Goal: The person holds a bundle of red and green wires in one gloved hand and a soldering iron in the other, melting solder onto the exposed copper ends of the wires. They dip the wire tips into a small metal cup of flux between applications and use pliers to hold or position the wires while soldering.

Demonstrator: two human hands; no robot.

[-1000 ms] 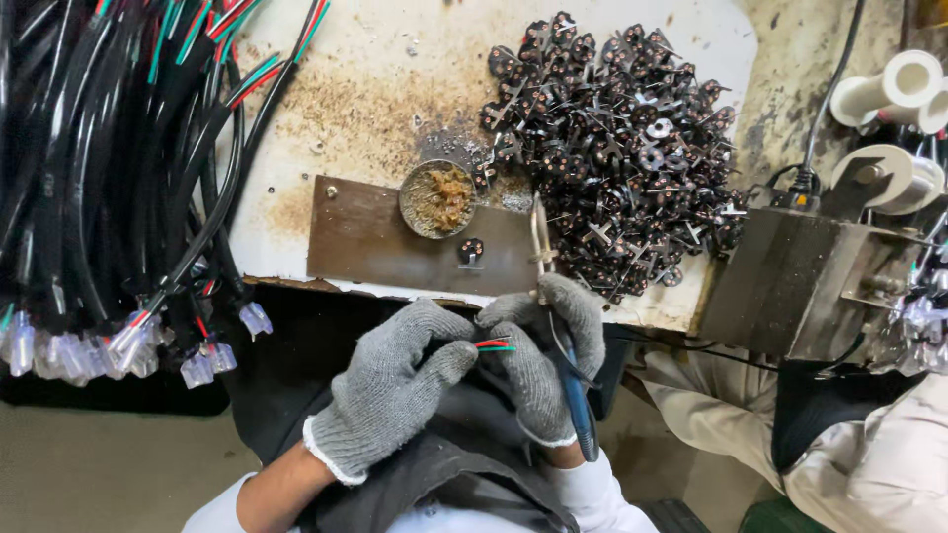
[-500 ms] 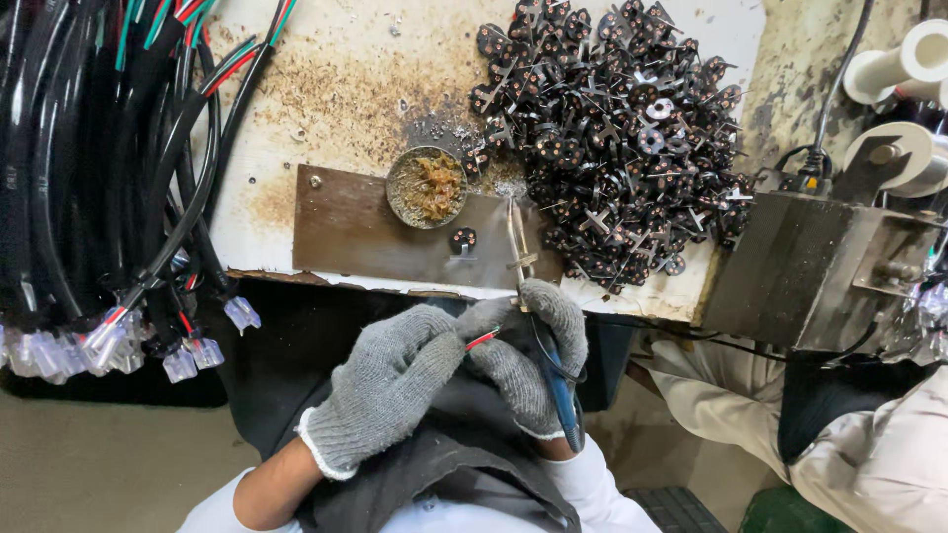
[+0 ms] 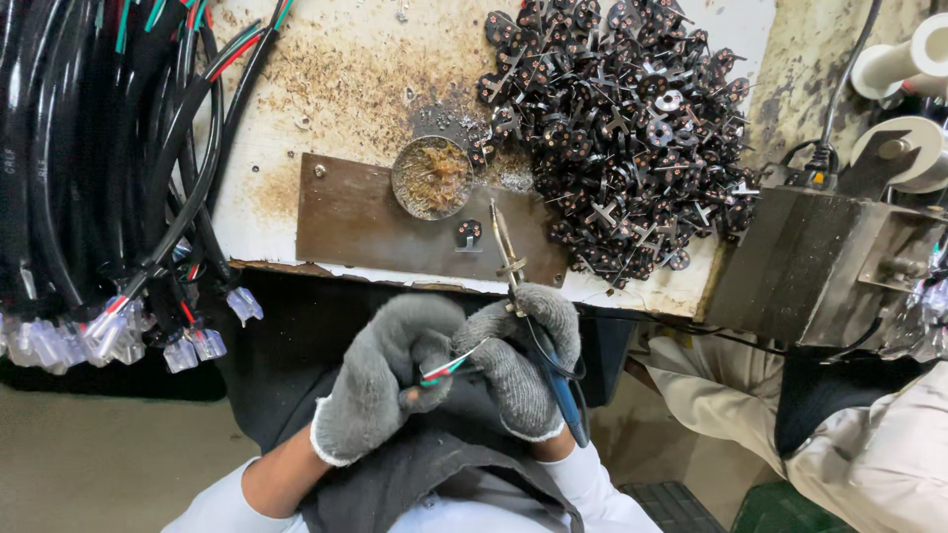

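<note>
At the far left of the bench, a thick bundle of black cables (image 3: 89, 168) hangs down, its ends capped with clear connectors (image 3: 109, 331). Moving right, your left hand (image 3: 380, 380), in a grey knit glove, pinches thin red, green and white wires (image 3: 449, 367) between thumb and fingers, just below the table edge. Your right hand (image 3: 523, 360), also gloved, touches those wires and is closed around a blue-handled soldering iron (image 3: 538, 336), whose tip points up toward a small black part (image 3: 469, 232) on the brown metal plate (image 3: 365, 222). Above sits a round tin (image 3: 432, 178); further right lies a heap of dark metal parts (image 3: 622, 128) and a grey metal box (image 3: 810, 266)
</note>
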